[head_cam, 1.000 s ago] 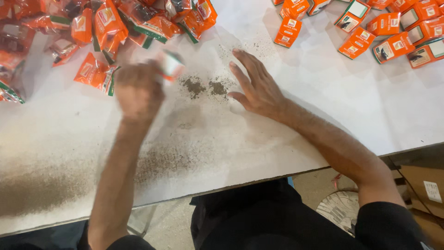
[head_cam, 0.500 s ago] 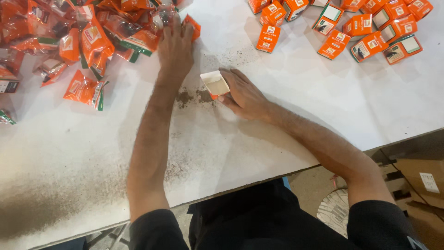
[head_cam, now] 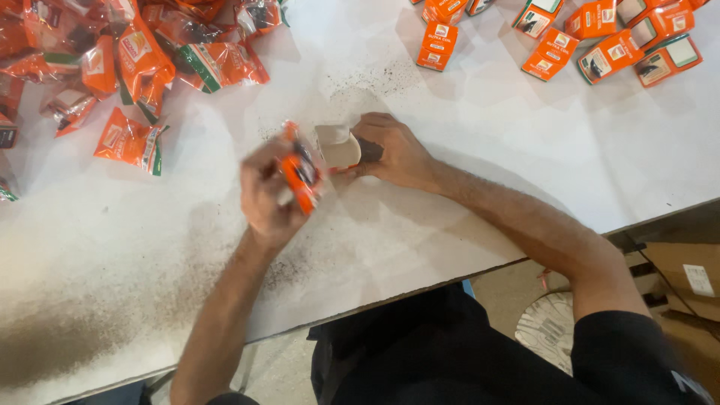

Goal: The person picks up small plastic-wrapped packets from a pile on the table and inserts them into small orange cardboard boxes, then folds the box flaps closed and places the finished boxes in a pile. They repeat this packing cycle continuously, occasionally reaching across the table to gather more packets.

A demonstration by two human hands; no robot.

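Fingers [head_cam: 264, 174] of the left hand [head_cam: 270, 196] were closed round an orange sachet [head_cam: 301, 174], blurred, just left of an open box [head_cam: 339, 147]; the right hand [head_cam: 396, 151] gripped that box on the white table [head_cam: 465, 225]; sachets [head_cam: 135, 60] lay heaped far left of the box; more boxes [head_cam: 600, 37] lay far right.

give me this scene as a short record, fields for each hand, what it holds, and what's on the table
left hand: grips an orange packet, blurred
right hand: holds a small open box on the table, mouth toward the packet
table: white, dusted with dark powder
far left: pile of orange packets
far right: group of small orange boxes
packet and box: close together; contact cannot be told
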